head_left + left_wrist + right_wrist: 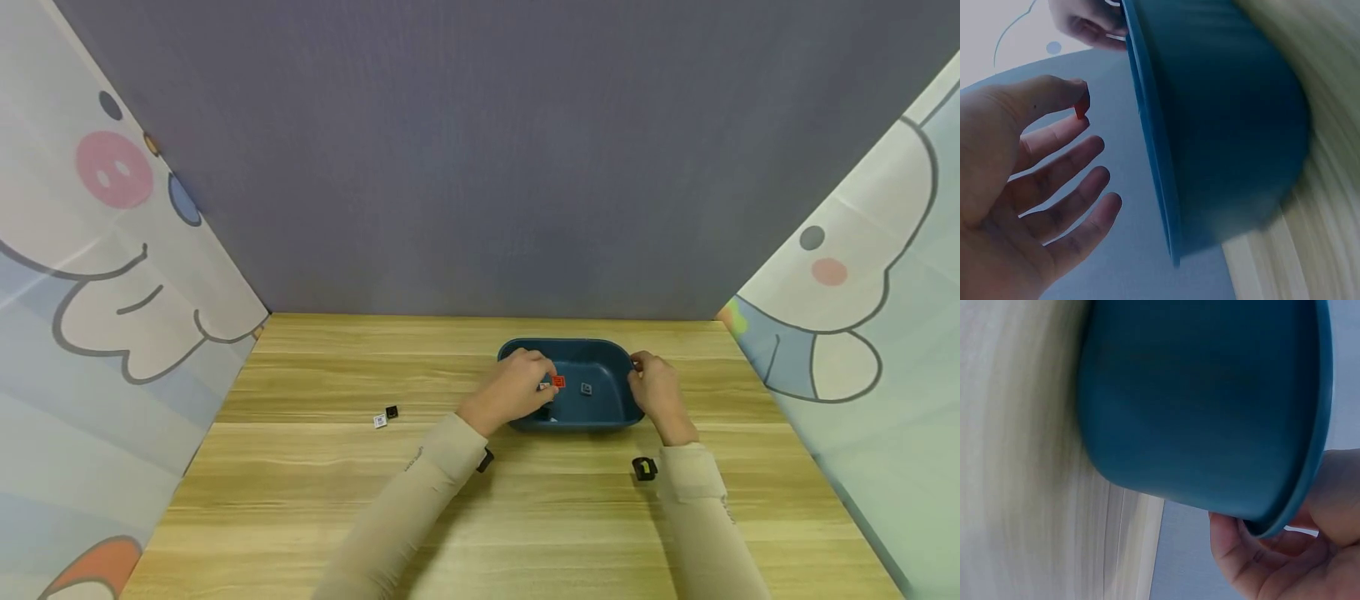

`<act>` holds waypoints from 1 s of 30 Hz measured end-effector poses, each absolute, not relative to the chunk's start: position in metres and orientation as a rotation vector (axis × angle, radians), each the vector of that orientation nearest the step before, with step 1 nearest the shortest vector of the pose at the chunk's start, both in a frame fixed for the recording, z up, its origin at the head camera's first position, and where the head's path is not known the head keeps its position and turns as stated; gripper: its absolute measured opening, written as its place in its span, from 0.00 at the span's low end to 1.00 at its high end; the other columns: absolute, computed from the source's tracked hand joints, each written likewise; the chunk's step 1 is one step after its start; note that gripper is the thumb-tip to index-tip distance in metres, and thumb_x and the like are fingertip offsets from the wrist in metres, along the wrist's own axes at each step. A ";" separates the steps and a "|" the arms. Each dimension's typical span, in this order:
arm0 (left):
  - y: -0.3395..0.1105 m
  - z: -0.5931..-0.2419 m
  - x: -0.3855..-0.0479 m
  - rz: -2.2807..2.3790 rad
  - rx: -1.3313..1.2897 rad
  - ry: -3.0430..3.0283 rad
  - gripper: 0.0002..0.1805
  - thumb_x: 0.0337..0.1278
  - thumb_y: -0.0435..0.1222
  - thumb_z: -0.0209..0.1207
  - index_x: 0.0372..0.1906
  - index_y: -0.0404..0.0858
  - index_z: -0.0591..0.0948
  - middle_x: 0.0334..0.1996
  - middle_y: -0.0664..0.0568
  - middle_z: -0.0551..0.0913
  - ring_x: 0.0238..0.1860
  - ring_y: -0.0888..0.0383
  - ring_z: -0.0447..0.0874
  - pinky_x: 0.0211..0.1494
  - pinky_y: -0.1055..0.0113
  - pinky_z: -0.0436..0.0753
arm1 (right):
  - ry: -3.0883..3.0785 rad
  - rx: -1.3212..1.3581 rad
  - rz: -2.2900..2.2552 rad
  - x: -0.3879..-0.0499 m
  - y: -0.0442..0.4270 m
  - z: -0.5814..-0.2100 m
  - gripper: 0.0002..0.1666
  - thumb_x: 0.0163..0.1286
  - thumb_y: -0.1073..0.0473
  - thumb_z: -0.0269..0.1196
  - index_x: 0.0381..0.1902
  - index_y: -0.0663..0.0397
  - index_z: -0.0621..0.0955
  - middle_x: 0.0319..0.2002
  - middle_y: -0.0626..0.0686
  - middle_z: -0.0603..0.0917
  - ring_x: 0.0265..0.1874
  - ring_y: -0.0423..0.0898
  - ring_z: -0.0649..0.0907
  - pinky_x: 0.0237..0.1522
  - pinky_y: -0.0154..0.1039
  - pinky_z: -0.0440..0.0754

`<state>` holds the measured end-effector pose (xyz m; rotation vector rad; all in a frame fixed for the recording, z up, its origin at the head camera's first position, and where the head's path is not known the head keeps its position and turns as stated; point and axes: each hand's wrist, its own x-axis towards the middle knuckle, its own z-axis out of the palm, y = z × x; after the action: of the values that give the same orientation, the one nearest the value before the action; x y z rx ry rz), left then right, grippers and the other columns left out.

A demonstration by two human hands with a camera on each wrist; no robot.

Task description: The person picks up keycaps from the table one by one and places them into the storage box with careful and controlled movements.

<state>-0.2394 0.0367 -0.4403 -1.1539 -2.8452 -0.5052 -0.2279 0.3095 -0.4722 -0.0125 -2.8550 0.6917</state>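
A dark teal plastic basin [600, 408] stands on the wooden table. My left hand [516, 388] is over its left part, pinching a small red square piece [558, 382] with a printed mark between thumb and index finger; the left wrist view shows the red piece [1082, 103] above the rim, other fingers spread. My right hand [657, 390] holds the basin's right end, fingers curled around the rim in the right wrist view. Inside the basin lie a dark square piece [587, 388] and a pale one [544, 387], the latter partly hidden by my left hand.
On the table to the left, a white square piece [380, 422] and a black one [392, 412] lie side by side. A grey-blue panel [480, 167] rises behind the table, and printed cartoon sheets [847, 275] flank it.
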 end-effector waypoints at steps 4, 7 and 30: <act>0.053 -0.441 -0.237 -0.467 -1.167 -2.836 0.16 0.70 0.48 0.60 0.54 0.46 0.85 0.50 0.56 0.83 0.45 0.57 0.78 0.48 0.67 0.80 | -2.850 -0.018 0.695 -0.229 0.310 -0.472 0.18 0.69 0.72 0.55 0.54 0.78 0.76 0.42 0.75 0.81 0.39 0.69 0.82 0.40 0.61 0.81; 0.063 -0.442 -0.236 -0.435 -1.172 -2.838 0.15 0.70 0.48 0.60 0.53 0.46 0.85 0.48 0.56 0.83 0.43 0.58 0.77 0.46 0.68 0.80 | -2.859 -0.020 0.697 -0.228 0.310 -0.473 0.18 0.69 0.71 0.55 0.54 0.78 0.76 0.42 0.75 0.81 0.39 0.69 0.82 0.40 0.61 0.81; 0.072 -0.444 -0.231 -0.429 -1.146 -2.829 0.21 0.69 0.50 0.61 0.61 0.46 0.82 0.56 0.55 0.81 0.54 0.56 0.79 0.58 0.65 0.78 | -2.879 -0.047 0.735 -0.229 0.309 -0.472 0.18 0.70 0.71 0.54 0.55 0.78 0.76 0.44 0.75 0.81 0.40 0.68 0.82 0.40 0.60 0.82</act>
<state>-0.2307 0.0715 -0.4445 -1.1458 -2.8295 -0.4294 -0.2288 0.3094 -0.4720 -0.0475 -2.8787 0.7348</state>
